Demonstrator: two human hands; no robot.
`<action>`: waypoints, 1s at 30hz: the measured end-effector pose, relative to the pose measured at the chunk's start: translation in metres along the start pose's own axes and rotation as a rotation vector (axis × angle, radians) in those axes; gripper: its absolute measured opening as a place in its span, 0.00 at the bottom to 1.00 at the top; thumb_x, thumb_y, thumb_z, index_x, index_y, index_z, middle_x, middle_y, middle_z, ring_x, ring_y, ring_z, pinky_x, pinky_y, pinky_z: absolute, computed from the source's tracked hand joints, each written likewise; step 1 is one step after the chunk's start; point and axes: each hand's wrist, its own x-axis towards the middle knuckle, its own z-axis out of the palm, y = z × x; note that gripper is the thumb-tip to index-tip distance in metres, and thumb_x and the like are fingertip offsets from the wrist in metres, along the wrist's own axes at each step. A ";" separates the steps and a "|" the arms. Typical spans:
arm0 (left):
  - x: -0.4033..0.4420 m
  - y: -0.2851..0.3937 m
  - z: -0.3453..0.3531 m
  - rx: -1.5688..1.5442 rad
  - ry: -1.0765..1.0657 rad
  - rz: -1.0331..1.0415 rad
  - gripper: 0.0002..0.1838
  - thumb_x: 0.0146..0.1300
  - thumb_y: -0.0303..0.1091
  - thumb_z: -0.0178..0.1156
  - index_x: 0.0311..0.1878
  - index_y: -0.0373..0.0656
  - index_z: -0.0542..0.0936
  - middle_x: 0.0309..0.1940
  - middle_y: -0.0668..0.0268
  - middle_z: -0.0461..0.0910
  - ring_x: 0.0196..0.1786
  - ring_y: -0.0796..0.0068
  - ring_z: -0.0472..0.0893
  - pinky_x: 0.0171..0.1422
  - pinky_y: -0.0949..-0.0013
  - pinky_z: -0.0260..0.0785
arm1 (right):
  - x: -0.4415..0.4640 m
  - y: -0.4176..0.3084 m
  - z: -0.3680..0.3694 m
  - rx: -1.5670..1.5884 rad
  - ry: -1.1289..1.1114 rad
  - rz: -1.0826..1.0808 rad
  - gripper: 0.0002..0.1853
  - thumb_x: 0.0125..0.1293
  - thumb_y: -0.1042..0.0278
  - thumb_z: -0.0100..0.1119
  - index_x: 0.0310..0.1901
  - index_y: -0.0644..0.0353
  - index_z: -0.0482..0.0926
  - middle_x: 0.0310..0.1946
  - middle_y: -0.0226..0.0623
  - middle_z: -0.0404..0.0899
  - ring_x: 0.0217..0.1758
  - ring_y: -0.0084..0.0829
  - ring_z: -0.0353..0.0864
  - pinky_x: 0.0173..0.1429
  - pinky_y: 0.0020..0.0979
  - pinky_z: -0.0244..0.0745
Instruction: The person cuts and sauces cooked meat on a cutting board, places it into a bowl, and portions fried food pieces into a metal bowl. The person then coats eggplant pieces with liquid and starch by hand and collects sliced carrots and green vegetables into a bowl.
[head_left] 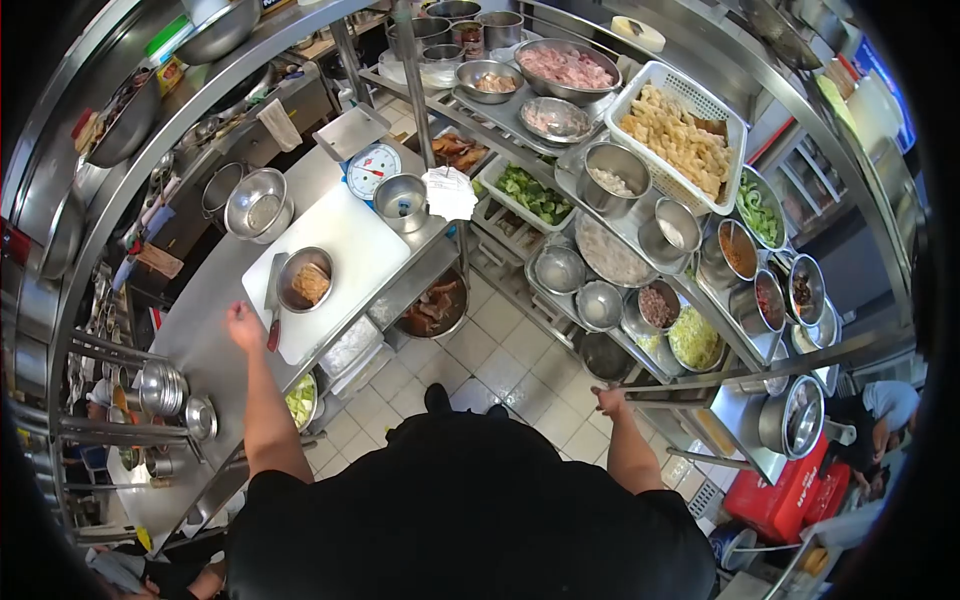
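Note:
My left hand (243, 326) is over the steel counter, beside the white cutting board (365, 235). Its fingers look curled in, and nothing shows in them. Close by lies a knife (273, 300) with a reddish handle, at the board's left edge. Next to the knife, a steel bowl (305, 279) on the board holds orange-brown food pieces (310, 283). On the other side, my right hand (609, 400) hangs near the lower shelf corner, below a dark steel bowl (605, 356). Its fingers are partly spread and hold nothing visible.
A dial scale (372, 172) and steel pots stand at the counter's far end. The right-hand rack carries bowls of ingredients and a white basket (640, 110) of pale yellow pieces. Below the counter sits a pot of dark food (435, 306). Other people (880, 415) are at the right edge and lower left.

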 end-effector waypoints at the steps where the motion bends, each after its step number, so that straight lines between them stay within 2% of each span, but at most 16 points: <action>1: 0.004 -0.012 0.012 0.033 -0.124 -0.110 0.21 0.66 0.47 0.58 0.50 0.38 0.79 0.46 0.51 0.82 0.47 0.49 0.81 0.53 0.55 0.72 | 0.006 0.021 0.005 -0.119 -0.087 -0.046 0.43 0.59 0.54 0.69 0.68 0.71 0.60 0.48 0.52 0.81 0.43 0.40 0.83 0.46 0.35 0.80; 3: 0.021 -0.052 0.043 0.098 -0.375 -0.325 0.25 0.67 0.52 0.57 0.51 0.38 0.79 0.44 0.51 0.82 0.40 0.52 0.84 0.44 0.56 0.77 | 0.024 0.068 0.014 -0.282 -0.231 -0.091 0.39 0.61 0.53 0.66 0.66 0.70 0.63 0.46 0.48 0.82 0.31 0.36 0.83 0.36 0.35 0.80; 5: -0.013 0.004 0.023 0.061 -0.560 -0.494 0.32 0.67 0.60 0.55 0.56 0.37 0.76 0.43 0.51 0.82 0.29 0.58 0.84 0.26 0.63 0.78 | 0.000 0.062 0.019 -0.234 -0.227 0.040 0.34 0.63 0.53 0.63 0.63 0.68 0.66 0.45 0.45 0.82 0.26 0.33 0.82 0.30 0.34 0.78; 6: -0.016 0.000 0.031 0.001 -0.689 -0.589 0.36 0.65 0.64 0.55 0.58 0.37 0.74 0.43 0.53 0.80 0.25 0.63 0.84 0.18 0.70 0.75 | -0.033 0.050 0.020 -0.138 -0.165 0.155 0.31 0.64 0.53 0.62 0.61 0.67 0.68 0.45 0.43 0.81 0.25 0.32 0.82 0.27 0.34 0.77; 7: -0.031 0.014 0.026 -0.155 -0.742 -0.613 0.40 0.61 0.66 0.59 0.58 0.35 0.71 0.45 0.53 0.80 0.26 0.61 0.83 0.23 0.68 0.76 | -0.061 0.034 0.023 -0.048 -0.108 0.267 0.28 0.65 0.53 0.60 0.59 0.66 0.70 0.44 0.41 0.81 0.24 0.31 0.81 0.24 0.34 0.75; 8: -0.034 0.005 0.037 -0.264 -0.843 -0.699 0.37 0.64 0.62 0.58 0.62 0.39 0.68 0.56 0.53 0.74 0.37 0.55 0.85 0.34 0.64 0.81 | -0.069 0.032 0.027 -0.042 -0.115 0.278 0.26 0.65 0.54 0.60 0.57 0.65 0.71 0.43 0.41 0.81 0.23 0.31 0.81 0.22 0.34 0.74; 9: -0.037 -0.002 0.048 -0.372 -0.883 -0.757 0.30 0.68 0.55 0.57 0.62 0.41 0.69 0.57 0.53 0.73 0.42 0.53 0.84 0.43 0.60 0.81 | -0.079 0.035 0.029 -0.039 -0.125 0.288 0.25 0.65 0.54 0.59 0.55 0.65 0.72 0.42 0.40 0.81 0.22 0.31 0.80 0.20 0.34 0.72; 10: -0.043 -0.002 0.055 -0.495 -0.840 -0.795 0.21 0.70 0.46 0.56 0.57 0.41 0.71 0.50 0.55 0.77 0.40 0.55 0.84 0.42 0.61 0.81 | -0.082 0.036 0.032 -0.034 -0.133 0.298 0.23 0.66 0.54 0.58 0.54 0.65 0.73 0.40 0.39 0.81 0.20 0.31 0.80 0.18 0.34 0.70; 12: -0.031 -0.015 0.079 -0.633 -0.814 -0.946 0.19 0.69 0.38 0.56 0.57 0.37 0.70 0.48 0.55 0.76 0.39 0.59 0.85 0.41 0.61 0.83 | -0.095 0.025 0.036 -0.043 -0.124 0.293 0.22 0.65 0.54 0.58 0.52 0.65 0.73 0.40 0.40 0.81 0.21 0.31 0.80 0.18 0.33 0.70; 13: -0.025 -0.019 0.086 -0.634 -0.801 -0.905 0.17 0.68 0.36 0.55 0.55 0.37 0.71 0.45 0.56 0.77 0.37 0.61 0.84 0.40 0.63 0.83 | -0.100 0.019 0.038 -0.043 -0.116 0.291 0.22 0.65 0.54 0.58 0.51 0.65 0.74 0.40 0.40 0.80 0.21 0.31 0.80 0.19 0.32 0.69; 16: -0.011 -0.007 0.085 -0.619 -0.787 -0.789 0.10 0.66 0.31 0.54 0.48 0.38 0.74 0.36 0.60 0.79 0.31 0.68 0.83 0.36 0.66 0.83 | -0.094 0.005 0.039 -0.089 -0.217 0.271 0.30 0.65 0.53 0.57 0.64 0.61 0.67 0.53 0.43 0.78 0.29 0.35 0.83 0.24 0.32 0.72; 19: 0.002 0.015 0.077 -0.560 -0.798 -0.667 0.05 0.65 0.29 0.55 0.40 0.40 0.77 0.27 0.66 0.77 0.26 0.74 0.81 0.34 0.69 0.83 | -0.096 -0.005 0.049 -0.082 -0.068 0.168 0.34 0.62 0.55 0.61 0.66 0.64 0.66 0.41 0.43 0.81 0.26 0.33 0.81 0.21 0.32 0.69; 20: 0.005 0.011 0.081 -0.555 -0.787 -0.635 0.05 0.64 0.30 0.56 0.39 0.40 0.78 0.27 0.66 0.77 0.25 0.75 0.79 0.33 0.70 0.82 | -0.099 -0.011 0.048 -0.066 -0.007 0.133 0.35 0.61 0.55 0.62 0.66 0.66 0.66 0.37 0.43 0.82 0.24 0.32 0.80 0.20 0.33 0.68; 22: 0.008 0.000 0.087 -0.595 -0.804 -0.607 0.06 0.64 0.32 0.56 0.39 0.41 0.78 0.28 0.67 0.75 0.26 0.76 0.78 0.32 0.71 0.82 | -0.104 -0.024 0.044 -0.073 -0.024 0.099 0.42 0.60 0.55 0.64 0.71 0.66 0.60 0.34 0.44 0.82 0.24 0.33 0.80 0.22 0.33 0.68; 25: -0.007 -0.008 0.090 -0.722 -0.789 -0.683 0.08 0.66 0.33 0.55 0.44 0.41 0.76 0.31 0.64 0.79 0.31 0.71 0.84 0.35 0.71 0.81 | -0.112 -0.032 0.037 -0.077 -0.019 0.081 0.42 0.59 0.53 0.66 0.70 0.67 0.61 0.33 0.46 0.83 0.23 0.34 0.80 0.24 0.34 0.70; 30: -0.048 0.001 0.102 -0.802 -0.713 -0.826 0.10 0.66 0.36 0.55 0.46 0.42 0.74 0.34 0.62 0.79 0.33 0.68 0.84 0.36 0.70 0.79 | -0.114 -0.032 0.034 -0.258 0.004 0.131 0.44 0.60 0.48 0.64 0.72 0.65 0.60 0.34 0.51 0.84 0.24 0.35 0.81 0.26 0.34 0.72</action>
